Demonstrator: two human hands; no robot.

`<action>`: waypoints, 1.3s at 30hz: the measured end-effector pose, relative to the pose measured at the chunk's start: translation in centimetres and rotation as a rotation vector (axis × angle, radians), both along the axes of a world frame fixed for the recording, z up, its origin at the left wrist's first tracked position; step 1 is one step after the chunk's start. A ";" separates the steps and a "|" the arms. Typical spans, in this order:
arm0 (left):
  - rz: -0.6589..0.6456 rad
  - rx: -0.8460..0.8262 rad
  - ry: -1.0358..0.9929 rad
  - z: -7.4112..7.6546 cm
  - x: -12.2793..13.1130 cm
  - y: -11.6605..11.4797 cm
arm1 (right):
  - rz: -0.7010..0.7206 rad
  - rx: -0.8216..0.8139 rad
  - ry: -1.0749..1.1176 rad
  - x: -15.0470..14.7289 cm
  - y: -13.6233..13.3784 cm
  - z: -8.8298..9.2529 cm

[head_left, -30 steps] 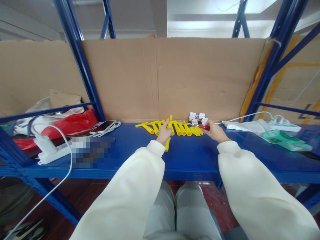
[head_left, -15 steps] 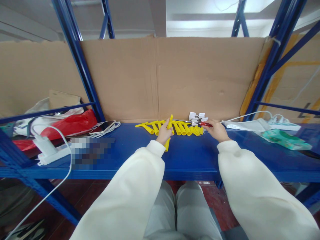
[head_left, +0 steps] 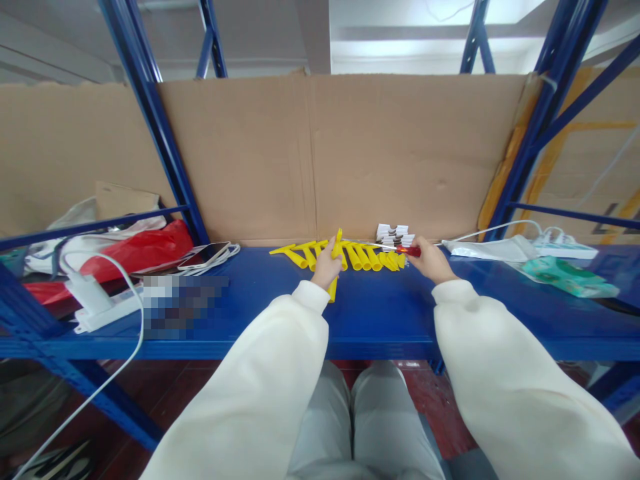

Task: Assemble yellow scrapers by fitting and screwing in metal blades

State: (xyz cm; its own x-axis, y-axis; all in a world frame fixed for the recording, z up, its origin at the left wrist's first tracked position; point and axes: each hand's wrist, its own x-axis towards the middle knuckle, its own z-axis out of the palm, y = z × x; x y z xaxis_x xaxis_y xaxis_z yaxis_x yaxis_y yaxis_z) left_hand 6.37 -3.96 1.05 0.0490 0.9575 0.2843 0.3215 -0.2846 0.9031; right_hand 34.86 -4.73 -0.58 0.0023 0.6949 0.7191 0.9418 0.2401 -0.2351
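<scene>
My left hand [head_left: 327,265] is closed around a yellow plastic part [head_left: 337,252], held upright just above the blue shelf. In my right hand [head_left: 433,260] is a screwdriver [head_left: 411,251] with a red handle, gripped by the fingers. Its thin metal shaft points left towards the top of the held yellow part; whether the tip touches it I cannot tell. Behind and beside my hands lie several yellow tapered tubes [head_left: 365,259] in a row. Smaller yellow pieces [head_left: 390,260] sit at the row's right end, near the screwdriver.
Small white pieces [head_left: 394,235] with dark parts stand behind the screwdriver against the cardboard [head_left: 390,153]. To the left are a phone [head_left: 206,261], a red bag [head_left: 155,248] and a power strip [head_left: 113,313]. A green packet [head_left: 570,277] lies right on the blue shelf [head_left: 380,317].
The view has shifted very slightly. My right hand and the screwdriver handle have turned or moved a little; both hands keep their holds.
</scene>
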 end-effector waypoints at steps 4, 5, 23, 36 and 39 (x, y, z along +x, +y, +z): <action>-0.006 0.001 0.015 0.0 0.0 -0.1 | 0.037 0.052 -0.005 0.0 0.1 0.0; -0.007 0.002 0.021 0.0 0.0 -0.1 | 0.039 0.060 -0.010 0.0 0.2 0.0; -0.012 0.021 -0.019 0.1 -0.1 -0.2 | -0.007 0.084 -0.091 -0.3 -0.1 -0.1; -0.001 0.025 -0.011 0.1 -0.1 0.0 | 0.018 0.059 -0.116 -0.5 0.0 -0.2; -0.003 0.017 -0.020 0.2 -0.1 -0.2 | -0.060 -0.030 -0.073 -0.7 -0.2 -0.3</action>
